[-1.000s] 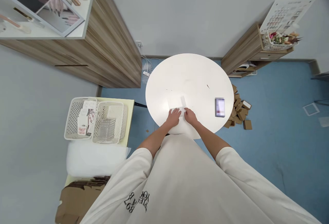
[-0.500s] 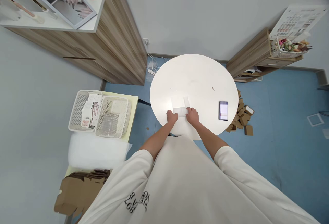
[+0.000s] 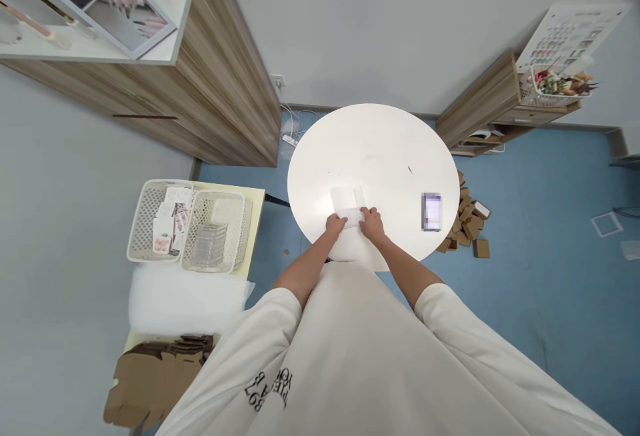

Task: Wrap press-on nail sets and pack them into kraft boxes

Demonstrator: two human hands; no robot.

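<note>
My left hand (image 3: 336,225) and my right hand (image 3: 371,224) rest side by side at the near edge of a round white table (image 3: 370,143). Both press on a soft white foam wrap sheet (image 3: 353,246), whose folded part (image 3: 345,199) lies just above my fingers. The sheet hangs over the table edge towards my body. Whatever may lie inside the fold is hidden. To the right, a smartphone (image 3: 431,212), blurred on its face, lies on the tabletop, apart from both hands.
To the left, a yellow table (image 3: 256,223) holds white mesh baskets (image 3: 150,223) with cards and clear plastic boxes (image 3: 207,247), plus bubble wrap (image 3: 180,299) and flattened cardboard (image 3: 155,383). Several kraft boxes (image 3: 465,223) lie heaped on the blue floor. Wooden cabinets (image 3: 220,89) stand behind.
My hands sit slightly closer together than half a second ago. The folded part of the white sheet looks wider, and the whole view has shifted a little.
</note>
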